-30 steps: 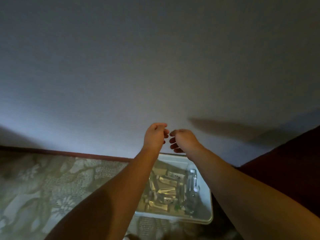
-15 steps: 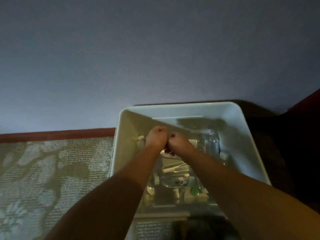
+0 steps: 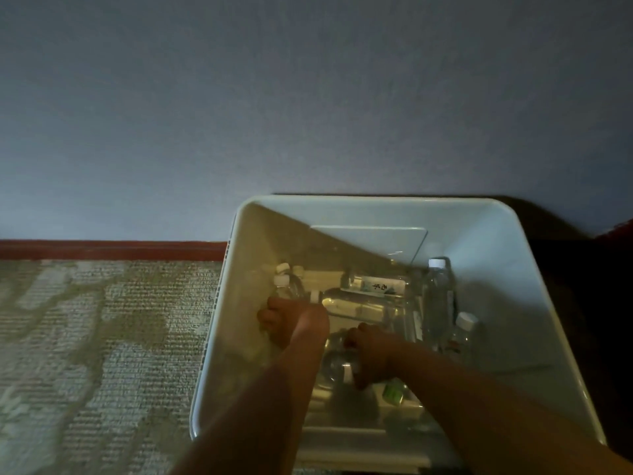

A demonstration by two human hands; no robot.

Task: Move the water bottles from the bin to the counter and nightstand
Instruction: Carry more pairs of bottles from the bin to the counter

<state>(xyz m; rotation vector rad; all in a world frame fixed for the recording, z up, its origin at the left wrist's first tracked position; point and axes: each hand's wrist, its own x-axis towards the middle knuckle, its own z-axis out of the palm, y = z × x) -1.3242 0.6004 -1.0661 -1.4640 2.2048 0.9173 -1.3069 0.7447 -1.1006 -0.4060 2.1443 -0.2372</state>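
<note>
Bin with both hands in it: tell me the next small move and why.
Probably lift both hands straight up with a bottle each. The left hand and right hand are curled down among the lying bottles in the white bin; the grips look likely but dim.

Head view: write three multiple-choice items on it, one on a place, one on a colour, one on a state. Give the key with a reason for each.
1. Where does the white bin stand?
A. on a counter
B. on patterned carpet against the wall
C. on a bed

2. What colour is the cap on the upright water bottle at the bin's right side?
A. white
B. red
C. black

3. What are the left hand and right hand doing?
A. resting on the rim
B. hanging outside the bin
C. reaching down among the bottles

Key: B, carpet and baseboard adjoin the bin; A, its cap shows white; C, both hands are inside the bin, low among the bottles.
</note>
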